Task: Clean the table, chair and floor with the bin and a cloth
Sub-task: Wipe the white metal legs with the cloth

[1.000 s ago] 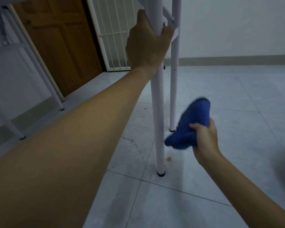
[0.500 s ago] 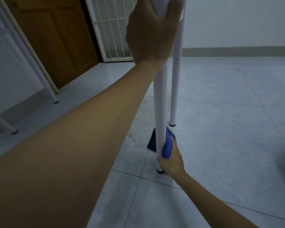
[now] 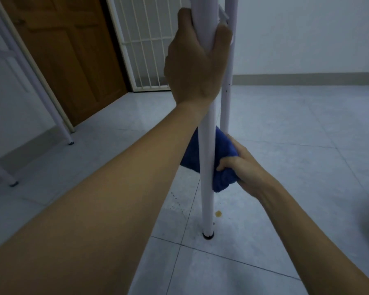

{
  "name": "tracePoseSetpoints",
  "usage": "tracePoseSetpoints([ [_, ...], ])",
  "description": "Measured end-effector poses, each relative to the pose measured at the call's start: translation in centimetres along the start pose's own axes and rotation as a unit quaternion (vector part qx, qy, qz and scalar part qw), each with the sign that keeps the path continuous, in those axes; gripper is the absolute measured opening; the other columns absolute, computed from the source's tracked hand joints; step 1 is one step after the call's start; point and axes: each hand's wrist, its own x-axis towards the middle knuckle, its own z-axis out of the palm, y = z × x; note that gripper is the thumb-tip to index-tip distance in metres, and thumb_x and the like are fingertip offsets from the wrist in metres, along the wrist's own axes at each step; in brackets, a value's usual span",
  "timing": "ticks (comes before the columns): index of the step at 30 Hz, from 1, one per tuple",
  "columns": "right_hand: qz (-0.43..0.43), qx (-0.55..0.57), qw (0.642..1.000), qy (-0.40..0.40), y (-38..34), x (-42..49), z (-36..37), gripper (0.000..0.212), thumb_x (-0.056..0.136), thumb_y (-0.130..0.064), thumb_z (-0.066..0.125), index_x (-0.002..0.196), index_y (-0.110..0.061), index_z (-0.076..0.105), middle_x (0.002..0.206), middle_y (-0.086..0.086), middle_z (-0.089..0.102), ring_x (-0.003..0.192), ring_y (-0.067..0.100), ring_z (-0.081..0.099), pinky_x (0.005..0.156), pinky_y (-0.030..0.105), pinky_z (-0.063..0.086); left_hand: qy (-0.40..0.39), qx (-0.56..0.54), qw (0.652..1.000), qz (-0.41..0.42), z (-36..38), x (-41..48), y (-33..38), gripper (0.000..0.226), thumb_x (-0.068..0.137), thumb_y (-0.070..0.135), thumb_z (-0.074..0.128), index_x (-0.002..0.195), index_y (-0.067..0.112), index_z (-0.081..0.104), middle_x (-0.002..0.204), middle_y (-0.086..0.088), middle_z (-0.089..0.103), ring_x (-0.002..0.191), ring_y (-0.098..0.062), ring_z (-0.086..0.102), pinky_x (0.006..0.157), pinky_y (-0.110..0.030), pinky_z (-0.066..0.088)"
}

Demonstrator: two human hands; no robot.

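The white tubular leg [image 3: 208, 201] is a smooth, round, painted tube. It stands upright and ends in a black foot cap [image 3: 208, 234] on the floor [image 3: 307, 135]. The left grip [image 3: 196, 60] is closed around the upper part of this leg, with the thumb on one side and the fingers curled round the other.

The blue cloth [image 3: 224, 150] is a soft, nappy fabric, bunched into a wad. It is wrapped partly round the leg at mid-height, well below the left grip and above the foot cap. The right grip [image 3: 245, 167] is clenched on the cloth from the right side, so that the cloth is held against the tube.

A second white leg [image 3: 227, 103], marked with dark spots, stands just behind. The floor is laid with glossy, pale, square tiles. A small yellowish stain [image 3: 218, 213] lies just beside the foot cap, and a trail of brown specks [image 3: 176, 198] lies to its left.
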Motion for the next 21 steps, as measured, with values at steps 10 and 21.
tracePoseSetpoints([
  [10, 0.202, -0.156, 0.967, -0.002, 10.4, -3.1, 1.7, 0.072, 0.072, 0.016, 0.04, 0.125, -0.032, 0.047, 0.123, 0.008, 0.055, 0.107, 0.023, 0.049, 0.08, 0.034, 0.045, -0.03, -0.013, 0.994, -0.101, 0.1, -2.9, -0.3, 0.034, 0.081, 0.019, 0.064, 0.11, 0.014, 0.047, 0.084, 0.011, 0.048, 0.072, -0.006, 0.058, 0.062, -0.021, 0.056],
  [21, 0.016, -0.083, 0.996, 0.021, -1.3, 0.3, 1.1, 0.072, 0.074, 0.016, 0.046, 0.133, -0.024, 0.043, 0.099, -0.008, 0.057, 0.088, 0.003, 0.052, 0.065, 0.018, 0.047, -0.114, 0.097, 0.976, -0.158, -1.5, -4.4, -0.6, 0.018, 0.076, 0.033, 0.063, 0.067, 0.026, 0.048, 0.062, 0.015, 0.052, 0.061, -0.011, 0.061, 0.053, -0.022, 0.051],
])
